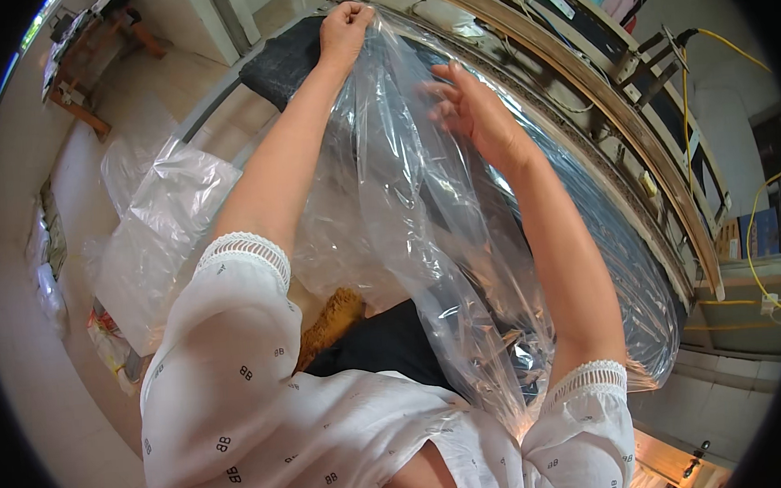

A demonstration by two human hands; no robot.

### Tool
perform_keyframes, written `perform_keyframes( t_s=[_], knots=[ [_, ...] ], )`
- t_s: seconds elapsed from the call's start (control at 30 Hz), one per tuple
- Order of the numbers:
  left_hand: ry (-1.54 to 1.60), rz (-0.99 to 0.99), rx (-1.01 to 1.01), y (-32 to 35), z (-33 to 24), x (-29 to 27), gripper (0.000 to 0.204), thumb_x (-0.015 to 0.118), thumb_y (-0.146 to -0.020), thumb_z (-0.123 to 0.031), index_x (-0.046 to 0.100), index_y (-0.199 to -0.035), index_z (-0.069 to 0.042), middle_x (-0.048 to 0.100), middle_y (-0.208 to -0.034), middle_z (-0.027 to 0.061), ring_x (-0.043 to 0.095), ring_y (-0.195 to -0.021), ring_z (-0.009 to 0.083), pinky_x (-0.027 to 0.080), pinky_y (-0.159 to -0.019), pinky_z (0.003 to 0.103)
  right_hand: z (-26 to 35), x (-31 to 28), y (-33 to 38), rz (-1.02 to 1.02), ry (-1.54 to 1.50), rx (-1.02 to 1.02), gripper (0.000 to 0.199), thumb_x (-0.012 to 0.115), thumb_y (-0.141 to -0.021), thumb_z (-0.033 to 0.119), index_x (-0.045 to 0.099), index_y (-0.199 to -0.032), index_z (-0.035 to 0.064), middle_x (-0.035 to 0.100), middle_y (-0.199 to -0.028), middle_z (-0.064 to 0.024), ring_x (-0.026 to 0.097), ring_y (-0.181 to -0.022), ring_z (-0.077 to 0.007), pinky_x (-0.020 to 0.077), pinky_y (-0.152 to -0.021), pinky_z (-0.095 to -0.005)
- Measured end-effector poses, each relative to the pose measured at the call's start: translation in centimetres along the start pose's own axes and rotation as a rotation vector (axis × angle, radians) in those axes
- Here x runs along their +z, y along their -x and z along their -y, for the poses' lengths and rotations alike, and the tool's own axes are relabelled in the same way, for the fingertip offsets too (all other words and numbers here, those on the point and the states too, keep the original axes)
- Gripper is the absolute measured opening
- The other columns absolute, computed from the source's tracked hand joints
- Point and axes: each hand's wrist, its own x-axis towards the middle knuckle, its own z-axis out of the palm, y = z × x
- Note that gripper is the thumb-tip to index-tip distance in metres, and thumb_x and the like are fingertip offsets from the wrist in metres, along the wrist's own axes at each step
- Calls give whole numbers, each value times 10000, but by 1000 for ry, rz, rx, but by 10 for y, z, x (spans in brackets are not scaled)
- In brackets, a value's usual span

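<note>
A large sheet of clear plastic film (392, 186) hangs in folds from the machine's edge down toward my lap. At its top edge my left hand (344, 39) is closed, pinching a gathered part of the film. My right hand (481, 120) is raised over the film to the right, its fingers apart and slightly blurred, with nothing seen in them. Beneath the film on the left lies a dark cloth (280, 69). More of the film stretches over a dark surface on the right, along the machine's near side.
A long machine frame (576, 84) with bars runs across the far right. Yellow cables (734, 49) hang beside it. Loose clear plastic (168, 211) is heaped at the left. A wooden-legged table (90, 74) stands at the far left. Something brown and fuzzy (333, 322) lies near my lap.
</note>
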Motion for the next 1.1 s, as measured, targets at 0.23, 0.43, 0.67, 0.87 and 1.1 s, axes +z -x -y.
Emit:
perform_keyframes(
  t_s=[0.23,0.43,0.67,0.87,1.1],
  knots=[
    [-59,-6,9,2,5,-9,125,637,-818,-156,637,-869,-42,580,-720,-37,504,-661,41,412,-619,194,10,-19,79,510,-128,313,747,208,-880,654,554,-627,42,487,-544,-36,467,-613,-109,369,-573,-236],
    [-472,29,186,-5,4,-8,284,605,-812,-348,648,-921,-90,648,-823,59,606,-771,179,458,-708,300,-18,-67,299,231,-95,780,853,227,-807,748,612,-726,-9,581,-654,-147,567,-775,-246,408,-775,-282],
    [-510,226,187,-41,45,-25,349,605,-833,-339,627,-1001,-34,637,-909,74,588,-820,165,451,-746,284,-79,-127,550,-27,1351,1245,496,565,-723,556,646,-1050,192,631,-1050,-114,569,-1017,-299,439,-845,-396],
    [-604,255,216,-39,40,-18,342,588,-846,-341,630,-980,-29,640,-894,71,592,-802,180,452,-735,293,-23,-202,715,-1178,1603,811,362,456,-727,-36,637,-1024,63,622,-1055,-141,594,-973,-288,458,-861,-359],
    [-660,94,237,-53,69,-58,349,559,-859,-363,632,-977,-43,638,-896,95,590,-813,222,446,-730,321,67,-189,641,-1621,1338,-102,465,372,-659,-93,637,-1013,52,634,-1012,-137,605,-947,-228,471,-836,-289]
  ],
)
